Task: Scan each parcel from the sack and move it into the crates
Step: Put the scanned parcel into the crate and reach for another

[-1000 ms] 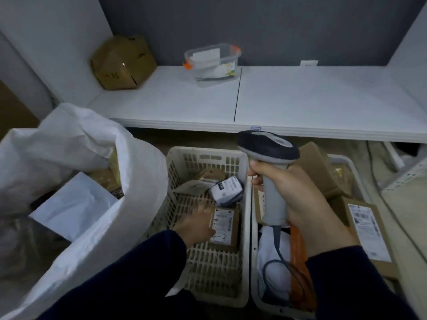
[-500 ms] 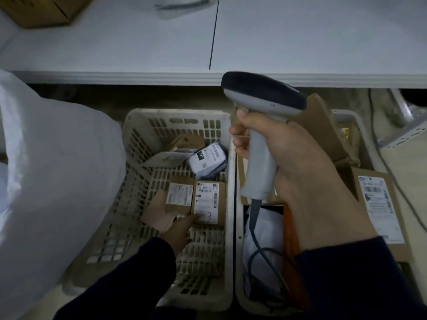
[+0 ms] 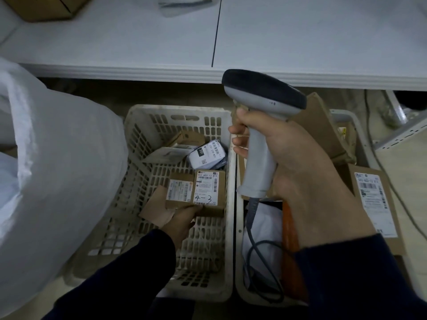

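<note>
My left hand [image 3: 182, 224] reaches into the left white crate [image 3: 175, 110] and grips the near edge of a small brown labelled parcel [image 3: 179, 192]; its fingertips are hidden under the parcel. That parcel lies beside a brown box marked "4-3" [image 3: 209, 188], with a white poly parcel [image 3: 206, 154] behind them. My right hand [image 3: 307, 172] grips the handle of a grey barcode scanner [image 3: 265, 93], held above the seam between the two crates. The white sack [image 3: 57, 169] bulges at the left.
The right crate [image 3: 346, 114] holds a large labelled cardboard box [image 3: 374, 199], a white bag, something orange and the scanner cable [image 3: 265, 262]. A white table [image 3: 300, 42] runs across the back with a cardboard box [image 3: 46, 5] on it. Metal shelf rails sit far right.
The view tilted down and closer to the crates. My left hand drew back from the "4-3" box, and the small brown parcel now shows beside it. The scanner stays raised.
</note>
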